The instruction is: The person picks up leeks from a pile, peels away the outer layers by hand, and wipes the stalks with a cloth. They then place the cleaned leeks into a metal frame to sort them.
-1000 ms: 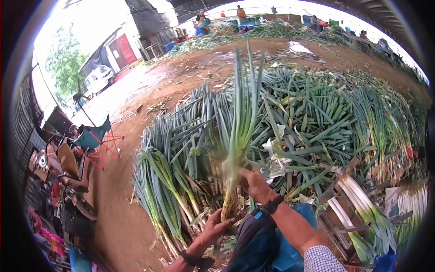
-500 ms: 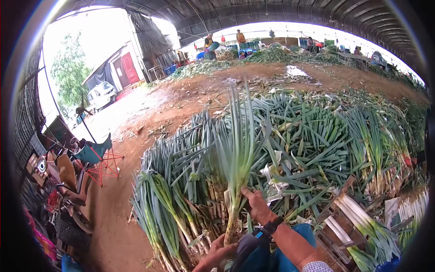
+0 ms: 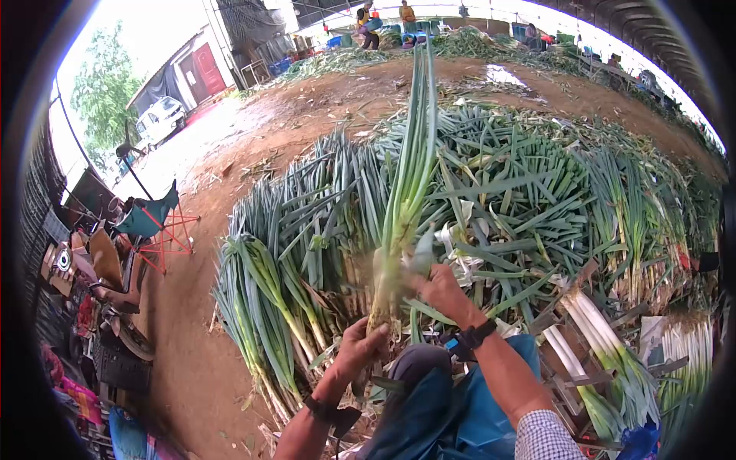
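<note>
A long green leek [image 3: 406, 184] stands nearly upright before me, its leaves fanning up and its pale lower stalk slightly blurred. Low on it, my left hand [image 3: 359, 349] is closed round the root end. My right hand [image 3: 445, 295] is beside the middle of the stalk, fingers curled and partly smeared by motion. A bluish-green leaf [image 3: 422, 254] sticks up from its fingertips, bent away from the stalk. Behind and left lie untrimmed leeks [image 3: 264, 307] in a dense row. To the right, peeled white leeks [image 3: 594, 322] rest on a wooden rack.
A large heap of leeks [image 3: 529, 184] spreads ahead and right. A folding stool [image 3: 153, 215] and a parked motorbike [image 3: 115, 307] stand on the left dirt floor. Other people [image 3: 368, 27] are far back. More white leeks [image 3: 686, 353] lie at the lower right.
The leek has risen and straightened in view. My left hand has moved up and left; my right hand has moved slightly up, with a leaf now at its fingers. The view has tilted down.
</note>
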Demonstrator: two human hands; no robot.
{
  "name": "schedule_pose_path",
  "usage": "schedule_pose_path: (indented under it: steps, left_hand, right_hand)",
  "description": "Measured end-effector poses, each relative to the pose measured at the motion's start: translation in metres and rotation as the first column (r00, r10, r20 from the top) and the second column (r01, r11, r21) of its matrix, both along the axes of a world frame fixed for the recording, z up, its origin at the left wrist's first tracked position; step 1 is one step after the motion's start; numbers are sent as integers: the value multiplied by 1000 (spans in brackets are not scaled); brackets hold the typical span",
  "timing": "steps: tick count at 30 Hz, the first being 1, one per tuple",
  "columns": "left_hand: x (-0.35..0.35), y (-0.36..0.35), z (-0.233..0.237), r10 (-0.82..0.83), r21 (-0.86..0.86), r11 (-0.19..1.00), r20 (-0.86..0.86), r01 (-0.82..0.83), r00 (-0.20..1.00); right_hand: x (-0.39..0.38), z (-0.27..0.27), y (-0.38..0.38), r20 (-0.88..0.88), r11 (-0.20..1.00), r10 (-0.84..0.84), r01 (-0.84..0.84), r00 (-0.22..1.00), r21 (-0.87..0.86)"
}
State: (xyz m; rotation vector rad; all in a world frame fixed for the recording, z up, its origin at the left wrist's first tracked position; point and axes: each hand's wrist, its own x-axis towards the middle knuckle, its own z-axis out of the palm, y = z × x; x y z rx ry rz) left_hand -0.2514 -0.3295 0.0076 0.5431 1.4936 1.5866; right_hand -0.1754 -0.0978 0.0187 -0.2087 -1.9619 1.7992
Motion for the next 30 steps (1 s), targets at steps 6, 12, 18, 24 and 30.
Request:
schedule_pose_path:
  steps: [6,12,18,24,30]
  left_hand:
    - [-5,27,-15,4,-22,1000,2,-4,1000]
    - [-12,34,-30,-30,-44,998,80,33,996]
    - [5,28,-14,-29,-27,999,28,29,999]
    - [26,15,-15,-182,-80,980,-28,180,983]
    - [10,48,4,-131,-77,990,-192,118,973]
  right_hand:
    - [48,23,4,92,953,286,-293,954,77]
    - [88,44,64,570,945,51,-225,820,239]
    - [67,6,77,442,973,-215,151,871,176]
    - [13,-10,28,-72,738,-167,77,983,-671]
    - [16,-1,7,-199,611,-120,-86,973,-787]
